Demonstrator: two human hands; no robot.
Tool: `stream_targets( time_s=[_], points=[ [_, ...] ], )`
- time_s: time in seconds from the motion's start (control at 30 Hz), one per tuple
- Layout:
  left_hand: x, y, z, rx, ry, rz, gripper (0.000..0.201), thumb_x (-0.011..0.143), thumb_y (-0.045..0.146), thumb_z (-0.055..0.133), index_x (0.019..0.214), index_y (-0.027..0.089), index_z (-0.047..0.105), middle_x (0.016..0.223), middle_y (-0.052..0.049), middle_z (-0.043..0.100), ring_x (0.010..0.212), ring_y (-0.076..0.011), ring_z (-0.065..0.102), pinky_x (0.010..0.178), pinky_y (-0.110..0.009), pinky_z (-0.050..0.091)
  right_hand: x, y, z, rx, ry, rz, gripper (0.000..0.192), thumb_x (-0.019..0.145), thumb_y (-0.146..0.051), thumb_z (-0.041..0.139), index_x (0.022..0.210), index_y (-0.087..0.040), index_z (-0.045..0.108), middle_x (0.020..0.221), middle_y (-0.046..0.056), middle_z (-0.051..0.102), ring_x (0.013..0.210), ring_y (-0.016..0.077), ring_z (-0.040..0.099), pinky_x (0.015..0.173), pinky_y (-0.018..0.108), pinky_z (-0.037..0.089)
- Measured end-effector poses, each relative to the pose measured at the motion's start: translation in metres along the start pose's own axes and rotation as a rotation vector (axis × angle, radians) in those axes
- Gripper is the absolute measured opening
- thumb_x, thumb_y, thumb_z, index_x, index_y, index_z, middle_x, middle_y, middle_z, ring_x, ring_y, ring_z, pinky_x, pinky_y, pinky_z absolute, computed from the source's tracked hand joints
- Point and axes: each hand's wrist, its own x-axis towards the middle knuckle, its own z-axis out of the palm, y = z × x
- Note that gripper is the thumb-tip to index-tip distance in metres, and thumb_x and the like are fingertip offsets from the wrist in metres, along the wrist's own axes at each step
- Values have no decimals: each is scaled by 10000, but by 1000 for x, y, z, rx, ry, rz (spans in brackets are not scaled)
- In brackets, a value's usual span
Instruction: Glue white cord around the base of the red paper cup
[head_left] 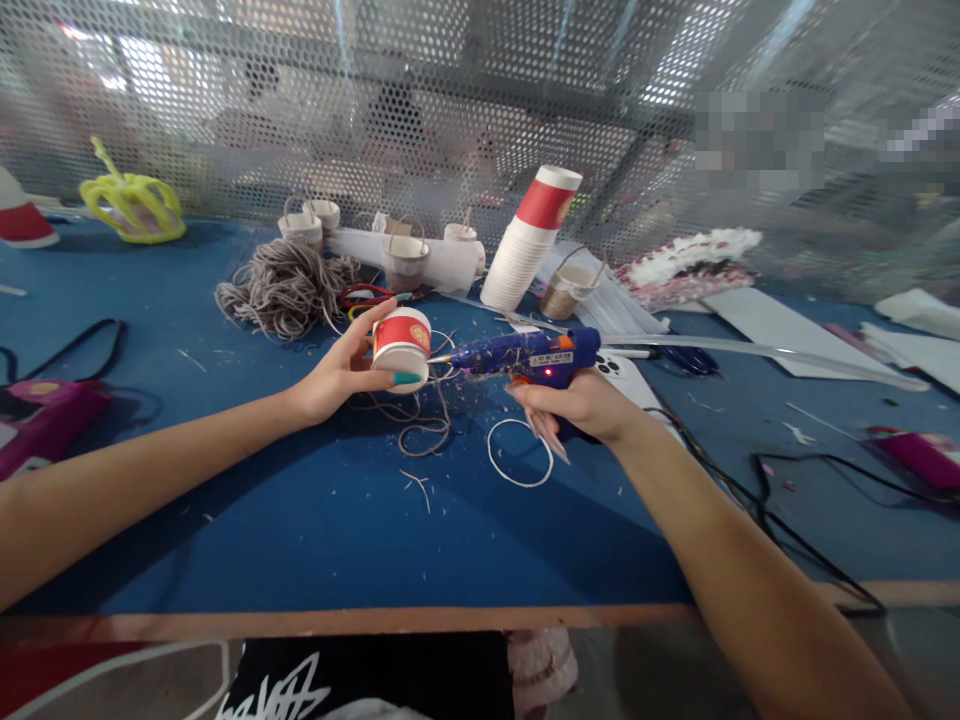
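Two hands work over the blue table (225, 520). The left hand (337, 375), fingers grasping a red-and-white paper cup (402, 347), holds it at centre; at its 3 o'clock, the right hand (581, 405) is clenched around a blue glue gun (525, 355), its nozzle touching the cup.

head camera looks down, close over table (225, 560).

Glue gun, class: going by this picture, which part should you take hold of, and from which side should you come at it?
Grip the glue gun by its handle, coming from below and behind, as the right hand does. The handle hangs under the barrel, away from the nozzle, which points left at the cup in the left hand. A red light on the body suggests it is on, so keep clear of the tip.
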Motion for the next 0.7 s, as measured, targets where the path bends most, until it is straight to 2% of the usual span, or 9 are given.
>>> stream_targets(
  time_s=[0.2, 0.5, 0.7],
  points=[
    [0, -2, -1, -15, 35, -34, 947, 654, 297, 812, 1470, 341, 334, 1241, -52, 624, 1041, -257, 628, 958, -434, 493, 0, -2, 0, -1, -14, 17, 351, 748, -354, 658, 453, -224, 518, 333, -33, 490, 358, 126, 514, 479, 290, 452],
    [1, -3, -2, -15, 54, -8, 863, 680, 326, 795, 1438, 354, 383, 1311, -49, 580, 1088, -269, 616, 973, -448, 499, 0, -3, -3, -65, -21, 63, 358, 737, -325, 667, 424, -216, 531, 344, -24, 493, 377, 128, 529, 487, 288, 457],
    [2, -3, 2, -113, 124, 8, 864, 619, 307, 849, 1382, 354, 447, 1280, -39, 581, 1061, -240, 627, 931, -396, 547, -1, -10, -4, 62, 65, 23, 349, 682, -379, 742, 444, -221, 542, 319, -42, 470, 324, 115, 476, 481, 307, 478]
  ],
)
